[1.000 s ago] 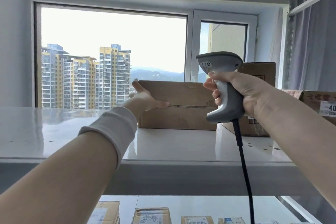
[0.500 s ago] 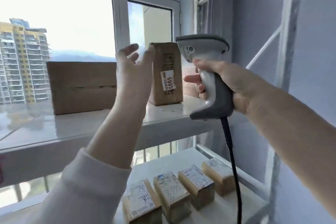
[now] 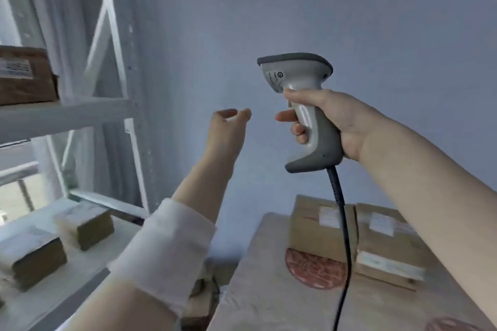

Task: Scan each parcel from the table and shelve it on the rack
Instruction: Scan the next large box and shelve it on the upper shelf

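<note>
- Pale blue-grey wall (image 3: 322, 8) fills the far side, smooth and plain.
- On the left I see the white metal rack (image 3: 114, 35) with slanted braces. A brown cardboard shelved parcel (image 3: 27, 75) with a white label sits on its upper shelf, and two blurred, blocky lower parcels (image 3: 88, 226) lie below.
- Near right, the table (image 3: 269, 290) carries beige cloth with reddish round patches. Two labelled cardboard table parcels (image 3: 320, 226) lie side by side at its far end.
- I see the right hand (image 3: 347, 121) wrapped tightly round the handle of the grey, pistol-shaped scanner (image 3: 295, 70); its black cable (image 3: 347, 250) hangs down.
- The left hand (image 3: 228, 131) is raised and empty, fingers loosely curled, just left of the scanner without touching it.
</note>
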The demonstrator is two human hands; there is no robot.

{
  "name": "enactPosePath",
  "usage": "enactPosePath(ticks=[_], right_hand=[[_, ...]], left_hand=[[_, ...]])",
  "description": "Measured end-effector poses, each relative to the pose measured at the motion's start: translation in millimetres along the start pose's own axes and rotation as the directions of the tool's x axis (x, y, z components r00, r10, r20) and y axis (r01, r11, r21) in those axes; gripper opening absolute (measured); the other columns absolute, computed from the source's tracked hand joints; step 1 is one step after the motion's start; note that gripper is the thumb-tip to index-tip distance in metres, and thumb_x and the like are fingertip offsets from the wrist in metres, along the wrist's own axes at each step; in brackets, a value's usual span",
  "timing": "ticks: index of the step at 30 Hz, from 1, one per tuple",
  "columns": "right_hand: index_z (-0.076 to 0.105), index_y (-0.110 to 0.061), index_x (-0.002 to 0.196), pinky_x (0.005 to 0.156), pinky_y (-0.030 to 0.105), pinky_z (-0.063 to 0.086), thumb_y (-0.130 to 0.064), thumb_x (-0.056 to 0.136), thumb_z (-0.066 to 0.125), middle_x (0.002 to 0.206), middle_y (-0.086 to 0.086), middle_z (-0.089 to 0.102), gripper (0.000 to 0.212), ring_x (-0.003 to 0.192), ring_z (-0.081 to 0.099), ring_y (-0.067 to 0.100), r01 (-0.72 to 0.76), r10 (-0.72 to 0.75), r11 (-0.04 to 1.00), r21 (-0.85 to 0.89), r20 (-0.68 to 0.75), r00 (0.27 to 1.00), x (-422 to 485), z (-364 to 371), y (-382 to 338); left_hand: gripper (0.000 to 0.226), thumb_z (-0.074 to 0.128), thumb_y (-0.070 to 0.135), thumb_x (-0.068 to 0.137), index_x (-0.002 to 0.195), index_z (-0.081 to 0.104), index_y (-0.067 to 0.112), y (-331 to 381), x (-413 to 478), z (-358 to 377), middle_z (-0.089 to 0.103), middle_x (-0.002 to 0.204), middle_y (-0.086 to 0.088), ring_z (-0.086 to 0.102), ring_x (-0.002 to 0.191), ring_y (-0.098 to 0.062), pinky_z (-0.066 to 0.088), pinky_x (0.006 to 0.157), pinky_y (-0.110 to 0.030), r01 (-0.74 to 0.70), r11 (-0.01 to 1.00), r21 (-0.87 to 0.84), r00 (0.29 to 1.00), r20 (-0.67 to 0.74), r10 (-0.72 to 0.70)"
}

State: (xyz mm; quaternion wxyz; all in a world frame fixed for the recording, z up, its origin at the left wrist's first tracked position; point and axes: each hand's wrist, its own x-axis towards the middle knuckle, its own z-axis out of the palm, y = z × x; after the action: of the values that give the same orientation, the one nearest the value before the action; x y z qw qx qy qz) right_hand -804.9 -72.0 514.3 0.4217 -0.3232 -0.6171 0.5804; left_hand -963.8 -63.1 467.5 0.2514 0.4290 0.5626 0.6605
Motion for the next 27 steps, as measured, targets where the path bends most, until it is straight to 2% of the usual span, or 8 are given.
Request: enactPosePath(ticks=[5,8,10,14,18,22,25,27], right_hand=[[0.056,-0.013,0.096,0.041,0.017,0.043,-0.023,0.090,0.060,0.062,0.001,0.071,0.013,0.039,0.048,0.010,-0.063,0.050,0.997,-0.046,-0.247,0.968,-33.9,-142.9,13.7],[0.055,-0.012,0.096,0.041,0.017,0.043,-0.022,0.090,0.060,0.063,0.001,0.072,0.013,0.039,0.049,0.011,-0.107,0.081,0.993,-0.048,-0.379,0.922,-48.7,-212.8,23.3],[0.055,-0.012,0.093,0.041,0.016,0.044,-0.022,0.090,0.060,0.063,0.001,0.072,0.012,0.038,0.050,0.011,-0.135,0.099,0.990,-0.048,-0.452,0.887,-54.6,-252.7,32.0],[0.056,-0.013,0.095,0.042,0.016,0.045,-0.023,0.091,0.060,0.064,0.000,0.072,0.012,0.039,0.051,0.010,-0.207,0.143,0.977,-0.054,-0.556,0.819,-56.0,-317.9,51.0],[0.058,-0.014,0.100,0.043,0.017,0.045,-0.023,0.090,0.060,0.068,0.001,0.072,0.013,0.041,0.052,0.011,-0.291,0.196,0.955,-0.054,-0.620,0.760,-40.3,-367.1,75.1],[0.058,-0.011,0.097,0.043,0.017,0.045,-0.021,0.090,0.060,0.069,0.002,0.071,0.012,0.040,0.051,0.011,-0.359,0.252,0.933,-0.034,-0.653,0.715,-12.9,-406.7,109.1],[0.059,-0.009,0.095,0.042,0.018,0.044,-0.020,0.090,0.060,0.066,0.000,0.071,0.012,0.040,0.051,0.011,-0.394,0.300,0.919,0.002,-0.651,0.697,6.3,-433.5,144.5],[0.060,-0.007,0.092,0.041,0.018,0.044,-0.020,0.090,0.060,0.063,-0.001,0.070,0.013,0.039,0.051,0.011,-0.413,0.339,0.910,0.039,-0.642,0.687,17.4,-450.1,170.5]], left_hand=[[0.044,0.056,0.033,0.091,0.127,0.051,0.007,-34.3,-13.3,149.4,0.055,0.129,-0.013,0.053,0.117,-0.029,0.039,0.081,-0.030,0.071,0.997,0.037,0.969,0.235,-0.077],[0.049,0.056,0.034,0.092,0.130,0.049,0.004,-54.7,-20.7,223.1,0.048,0.136,-0.021,0.049,0.124,-0.034,0.044,0.095,-0.042,0.123,0.990,0.067,0.922,0.363,-0.139],[0.052,0.056,0.036,0.091,0.131,0.047,0.004,-70.7,-24.0,265.0,0.045,0.138,-0.022,0.046,0.127,-0.035,0.041,0.103,-0.046,0.157,0.984,0.086,0.884,0.432,-0.178],[0.063,0.058,0.037,0.091,0.140,0.033,0.006,-110.3,-22.7,335.0,0.046,0.137,-0.017,0.048,0.125,-0.032,0.040,0.102,-0.040,0.240,0.961,0.136,0.820,0.501,-0.275],[0.074,0.062,0.038,0.089,0.143,0.021,0.008,-166.6,-15.8,383.3,0.038,0.142,-0.019,0.043,0.127,-0.034,0.037,0.099,-0.039,0.385,0.893,0.234,0.747,0.490,-0.450],[0.095,0.066,0.045,0.083,0.146,0.008,0.004,-239.8,-11.0,418.3,0.032,0.146,-0.019,0.040,0.128,-0.035,0.037,0.098,-0.043,0.488,0.770,0.410,0.659,0.405,-0.634],[0.100,0.067,0.050,0.080,0.145,0.006,0.005,-285.8,-12.5,443.2,0.027,0.147,-0.021,0.038,0.129,-0.037,0.035,0.103,-0.045,0.544,0.657,0.522,0.598,0.308,-0.740],[0.103,0.070,0.052,0.076,0.145,0.007,0.008,-314.2,-15.1,459.2,0.028,0.146,-0.020,0.039,0.126,-0.036,0.037,0.104,-0.046,0.603,0.603,0.522,0.565,0.253,-0.785]])
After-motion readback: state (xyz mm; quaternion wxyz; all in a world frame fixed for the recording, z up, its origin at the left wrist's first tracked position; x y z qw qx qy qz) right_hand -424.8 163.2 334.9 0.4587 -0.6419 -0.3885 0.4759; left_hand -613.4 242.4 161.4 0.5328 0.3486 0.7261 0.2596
